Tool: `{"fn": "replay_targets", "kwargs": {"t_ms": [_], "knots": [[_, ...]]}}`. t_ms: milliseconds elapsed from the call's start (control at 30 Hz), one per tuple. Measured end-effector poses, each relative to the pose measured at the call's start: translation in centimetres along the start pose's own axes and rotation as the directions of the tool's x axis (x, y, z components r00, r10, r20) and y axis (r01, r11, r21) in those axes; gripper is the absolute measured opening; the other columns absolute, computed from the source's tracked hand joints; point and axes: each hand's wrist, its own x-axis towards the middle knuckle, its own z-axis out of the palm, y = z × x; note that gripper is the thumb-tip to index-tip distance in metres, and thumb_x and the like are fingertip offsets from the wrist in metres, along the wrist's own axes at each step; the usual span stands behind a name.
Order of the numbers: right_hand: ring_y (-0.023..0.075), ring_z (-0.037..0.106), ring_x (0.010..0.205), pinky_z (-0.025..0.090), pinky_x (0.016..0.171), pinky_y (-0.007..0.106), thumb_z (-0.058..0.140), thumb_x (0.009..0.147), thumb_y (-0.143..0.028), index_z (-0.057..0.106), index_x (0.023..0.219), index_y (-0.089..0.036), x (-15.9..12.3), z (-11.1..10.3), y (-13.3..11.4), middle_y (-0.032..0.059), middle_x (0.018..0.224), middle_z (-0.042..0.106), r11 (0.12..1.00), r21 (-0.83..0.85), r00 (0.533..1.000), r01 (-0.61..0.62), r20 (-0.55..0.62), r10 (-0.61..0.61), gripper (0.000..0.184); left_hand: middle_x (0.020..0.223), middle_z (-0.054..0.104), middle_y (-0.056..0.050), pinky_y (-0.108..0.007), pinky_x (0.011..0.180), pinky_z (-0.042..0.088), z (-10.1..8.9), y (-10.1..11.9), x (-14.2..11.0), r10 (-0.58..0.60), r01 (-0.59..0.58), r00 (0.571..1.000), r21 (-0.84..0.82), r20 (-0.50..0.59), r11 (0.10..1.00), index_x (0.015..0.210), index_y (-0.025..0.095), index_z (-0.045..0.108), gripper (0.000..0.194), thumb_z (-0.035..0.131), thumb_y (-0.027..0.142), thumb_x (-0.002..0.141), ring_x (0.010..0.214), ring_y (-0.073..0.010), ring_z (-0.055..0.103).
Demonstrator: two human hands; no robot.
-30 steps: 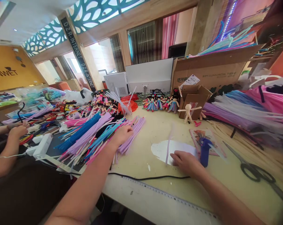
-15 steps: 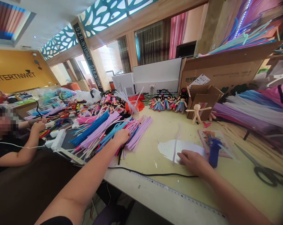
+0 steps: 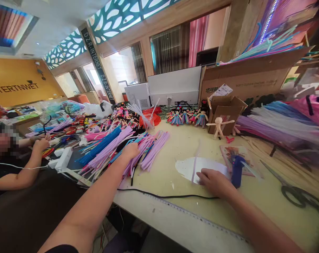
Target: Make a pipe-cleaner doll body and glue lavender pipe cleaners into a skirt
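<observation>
My left hand [image 3: 130,151] reaches into a big pile of pipe cleaners [image 3: 114,147] in blue, lilac and pink, with its fingers curled down among the strands. My right hand [image 3: 213,181] rests on the cream table [image 3: 175,179] at the edge of a white sheet [image 3: 187,165]. Its fingertips pinch the near end of a single lilac pipe cleaner [image 3: 195,161] lying across that sheet. A blue glue gun [image 3: 237,170] stands just right of this hand, on a printed card [image 3: 228,153].
A co-worker sits at the left, one hand [image 3: 40,144] near a white power strip [image 3: 60,160]. A black cable [image 3: 161,195] and a ruler [image 3: 201,219] run along the near edge. Scissors [image 3: 299,196], dolls [image 3: 185,117], a bare figure [image 3: 218,126], cardboard boxes [image 3: 225,109] and more pipe cleaners [image 3: 280,126] fill the right and back.
My left hand has shifted a little leftward over the pile. My right hand stays on the lilac pipe cleaner. The view has swung left, bringing in the co-worker.
</observation>
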Motion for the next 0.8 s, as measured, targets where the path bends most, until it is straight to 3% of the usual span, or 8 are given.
{"fn": "replay_targets", "kwargs": {"t_ms": [100,200,367,500,633,800], "knots": [[0.0191,0.059,0.071,0.031,0.061,0.028,0.038,0.094,-0.039,0.051,0.066,-0.022,-0.1,-0.1,0.0,0.0056,0.078,0.07,1.0,0.015,1.0,-0.002,0.02,0.002,0.035,0.079,0.07,-0.007,-0.026,0.068,0.047,-1.7,-1.0,-0.1,0.017,-0.017,1.0,-0.088,-0.001,0.996,0.087,0.015,0.068,0.018,0.061,0.017,0.07,0.078,-0.0206,0.065],[0.0195,0.058,0.07,0.03,0.06,0.029,0.037,0.094,-0.039,0.049,0.065,-0.022,-0.1,-0.1,-0.1,0.0054,0.078,0.071,1.0,0.02,1.0,-0.009,0.028,0.009,0.035,0.074,0.068,-0.002,-0.022,0.057,0.045,-2.8,-1.6,-0.3,0.035,-0.034,0.999,-0.196,0.0,0.98,0.101,0.014,0.067,0.029,0.061,0.017,0.072,0.064,-0.0144,0.061],[0.02,0.059,0.072,0.031,0.062,0.029,0.037,0.094,-0.04,0.048,0.066,-0.023,0.1,-0.1,-0.1,0.0046,0.078,0.071,1.0,0.014,1.0,-0.012,0.023,0.012,0.035,0.073,0.068,0.0,-0.021,0.056,0.044,-3.6,-2.1,-0.3,0.055,-0.059,0.998,-0.295,-0.023,0.954,0.094,0.014,0.07,0.023,0.063,0.023,0.074,0.061,-0.0117,0.059],[0.0201,0.06,0.073,0.032,0.062,0.029,0.037,0.094,-0.041,0.049,0.066,-0.022,0.2,0.1,0.0,0.0055,0.08,0.071,1.0,0.004,1.0,-0.008,0.022,0.008,0.036,0.074,0.068,-0.001,-0.022,0.061,0.044,-3.1,-1.9,0.3,0.031,-0.055,0.996,-0.274,-0.088,0.96,0.086,0.015,0.07,0.019,0.059,0.028,0.077,0.067,-0.0137,0.06],[0.0207,0.059,0.074,0.032,0.063,0.029,0.037,0.093,-0.04,0.049,0.066,-0.022,0.3,0.2,0.1,0.006,0.079,0.07,1.0,-0.012,1.0,-0.002,0.009,0.002,0.035,0.067,0.067,-0.001,-0.025,0.064,0.042,-1.8,-0.8,0.8,0.037,-0.054,0.995,-0.193,-0.089,0.98,0.069,0.017,0.068,0.01,0.067,0.027,0.068,0.067,-0.0168,0.06],[0.0197,0.059,0.073,0.032,0.062,0.028,0.035,0.094,-0.042,0.049,0.066,-0.023,0.3,0.3,0.1,0.005,0.078,0.07,1.0,-0.008,1.0,0.003,0.002,-0.003,0.036,0.072,0.068,-0.002,-0.026,0.066,0.04,-1.2,-0.1,0.9,0.041,-0.057,0.993,-0.149,-0.109,0.987,0.072,0.019,0.068,0.014,0.064,0.032,0.071,0.073,-0.0185,0.061]]}}
